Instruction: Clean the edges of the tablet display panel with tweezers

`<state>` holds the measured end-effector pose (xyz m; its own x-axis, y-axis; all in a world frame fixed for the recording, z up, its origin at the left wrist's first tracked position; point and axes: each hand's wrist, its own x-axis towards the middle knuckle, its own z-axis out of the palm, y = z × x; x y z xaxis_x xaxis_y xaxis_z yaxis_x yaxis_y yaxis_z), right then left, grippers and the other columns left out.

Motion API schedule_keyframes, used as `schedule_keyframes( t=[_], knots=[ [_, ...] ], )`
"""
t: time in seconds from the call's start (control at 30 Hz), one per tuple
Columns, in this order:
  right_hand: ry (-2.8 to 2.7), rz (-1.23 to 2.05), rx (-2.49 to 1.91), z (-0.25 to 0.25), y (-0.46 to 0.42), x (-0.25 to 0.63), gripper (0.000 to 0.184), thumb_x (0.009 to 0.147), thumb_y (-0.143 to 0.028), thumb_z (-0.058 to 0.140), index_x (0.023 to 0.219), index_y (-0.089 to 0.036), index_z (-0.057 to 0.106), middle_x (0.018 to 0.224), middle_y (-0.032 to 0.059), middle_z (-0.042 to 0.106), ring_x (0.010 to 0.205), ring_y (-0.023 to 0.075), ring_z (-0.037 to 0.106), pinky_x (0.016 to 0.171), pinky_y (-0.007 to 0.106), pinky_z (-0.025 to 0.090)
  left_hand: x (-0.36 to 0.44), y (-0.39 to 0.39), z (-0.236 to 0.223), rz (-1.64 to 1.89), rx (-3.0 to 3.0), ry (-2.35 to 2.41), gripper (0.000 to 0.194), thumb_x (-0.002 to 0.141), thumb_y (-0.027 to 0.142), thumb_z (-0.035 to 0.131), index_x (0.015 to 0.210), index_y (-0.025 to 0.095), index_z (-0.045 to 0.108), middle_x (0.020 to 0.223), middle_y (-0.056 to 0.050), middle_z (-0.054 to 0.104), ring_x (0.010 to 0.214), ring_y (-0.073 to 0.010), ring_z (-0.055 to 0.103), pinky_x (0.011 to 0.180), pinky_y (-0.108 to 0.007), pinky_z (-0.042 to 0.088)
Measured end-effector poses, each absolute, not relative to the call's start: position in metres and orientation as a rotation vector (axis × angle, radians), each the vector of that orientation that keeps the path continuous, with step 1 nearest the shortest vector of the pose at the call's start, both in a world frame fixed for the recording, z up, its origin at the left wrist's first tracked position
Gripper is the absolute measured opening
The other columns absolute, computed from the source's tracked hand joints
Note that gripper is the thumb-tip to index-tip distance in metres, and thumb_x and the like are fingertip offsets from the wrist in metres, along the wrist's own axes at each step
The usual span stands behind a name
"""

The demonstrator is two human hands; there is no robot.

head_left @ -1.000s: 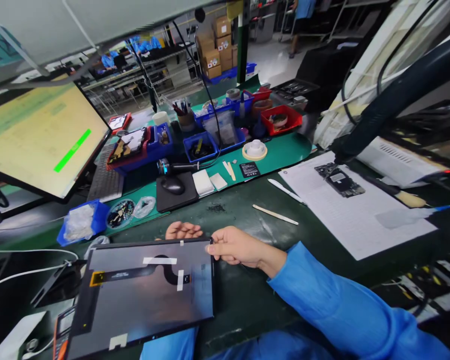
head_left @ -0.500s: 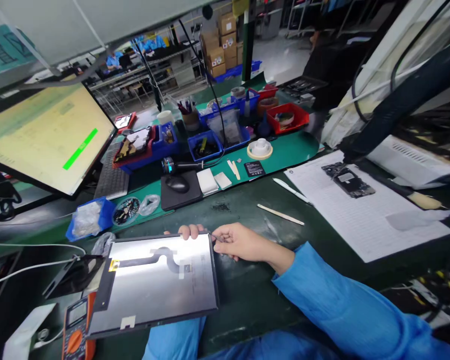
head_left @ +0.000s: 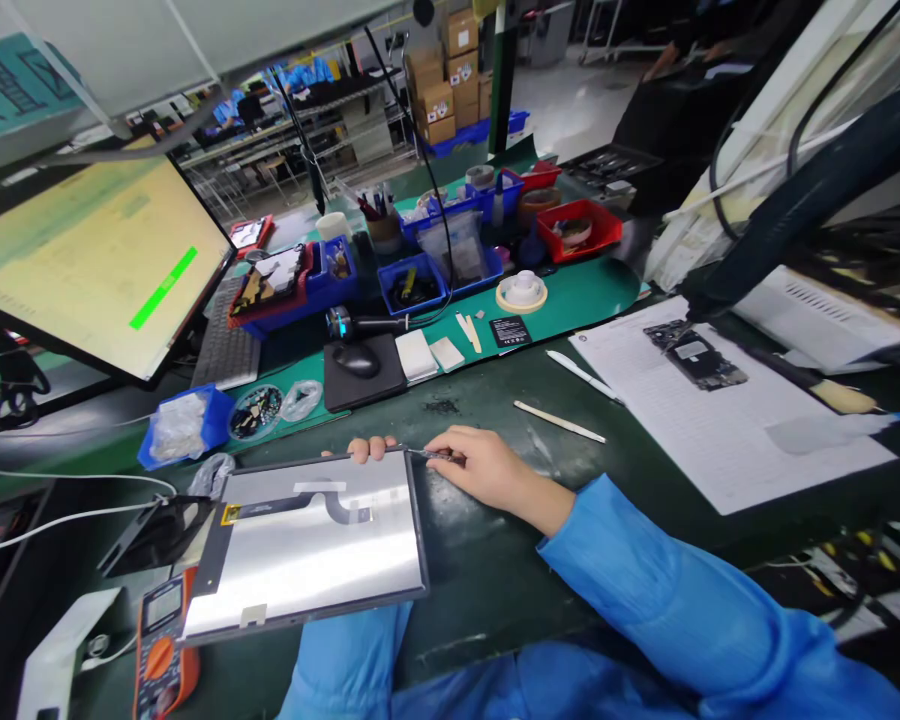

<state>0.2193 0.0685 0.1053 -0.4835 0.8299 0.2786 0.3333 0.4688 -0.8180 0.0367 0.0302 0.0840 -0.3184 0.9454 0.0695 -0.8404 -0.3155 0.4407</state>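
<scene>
A flat tablet display panel [head_left: 315, 545] lies back-up near the bench's front edge, silver with a dark flex cable and tape strips across it. My left hand [head_left: 369, 447] grips its far edge; only the fingertips show over the rim. My right hand [head_left: 480, 462] is closed in a pinch on thin metal tweezers [head_left: 429, 454], whose tip touches the panel's far right corner. Blue sleeves cover both arms.
A monitor [head_left: 97, 270] stands at the left, a mouse on its pad [head_left: 360, 362] behind the panel. Blue and red parts bins [head_left: 420, 285] line the back. A circuit board [head_left: 694, 355] lies on a paper sheet [head_left: 727, 420] at right. An orange multimeter [head_left: 161, 645] sits front left.
The panel has tilted and slid slightly left, now catching bright light. My right hand moved from gripping the panel's corner to holding tweezers against it. The view shifted down a little.
</scene>
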Motion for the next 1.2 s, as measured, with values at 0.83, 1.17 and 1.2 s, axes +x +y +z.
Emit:
schedule_keyframes(
  t=[0.83, 1.17, 1.2],
  knots=[
    [-2.195, 0.732, -0.879, 0.101, 0.067, 0.220, 0.016, 0.093, -0.018, 0.066, 0.105, -0.022, 0.075, 0.095, 0.0025, 0.078, 0.082, 0.0164, 0.072, 0.074, 0.024, 0.052, 0.031, 0.033, 0.080, 1.831, 0.464, 0.504, 0.044, 0.096, 0.058, 0.047, 0.073, 0.021, 0.049, 0.068, 0.001, 0.041, 0.072, -0.0161, 0.049, 0.086, -0.034, 0.046],
    [-2.377, 0.671, -0.934, 0.107, 0.065, 0.226, 0.024, 0.104, -0.028, 0.051, 0.111, -0.023, 0.074, 0.091, 0.0035, 0.075, 0.084, 0.0180, 0.070, 0.073, 0.026, 0.048, 0.031, 0.028, 0.091, 1.735, 0.463, 0.690, 0.052, 0.095, 0.066, 0.043, 0.069, 0.021, 0.045, 0.068, -0.002, 0.041, 0.077, -0.0195, 0.050, 0.090, -0.041, 0.049],
    [-2.372, 0.689, -0.956, 0.107, 0.065, 0.225, 0.024, 0.104, -0.027, 0.051, 0.109, -0.023, 0.074, 0.091, 0.0035, 0.075, 0.085, 0.0182, 0.070, 0.074, 0.026, 0.048, 0.031, 0.028, 0.093, 1.723, 0.469, 0.702, 0.052, 0.094, 0.066, 0.043, 0.069, 0.021, 0.044, 0.068, -0.002, 0.041, 0.078, -0.0200, 0.051, 0.090, -0.041, 0.048]
  ],
)
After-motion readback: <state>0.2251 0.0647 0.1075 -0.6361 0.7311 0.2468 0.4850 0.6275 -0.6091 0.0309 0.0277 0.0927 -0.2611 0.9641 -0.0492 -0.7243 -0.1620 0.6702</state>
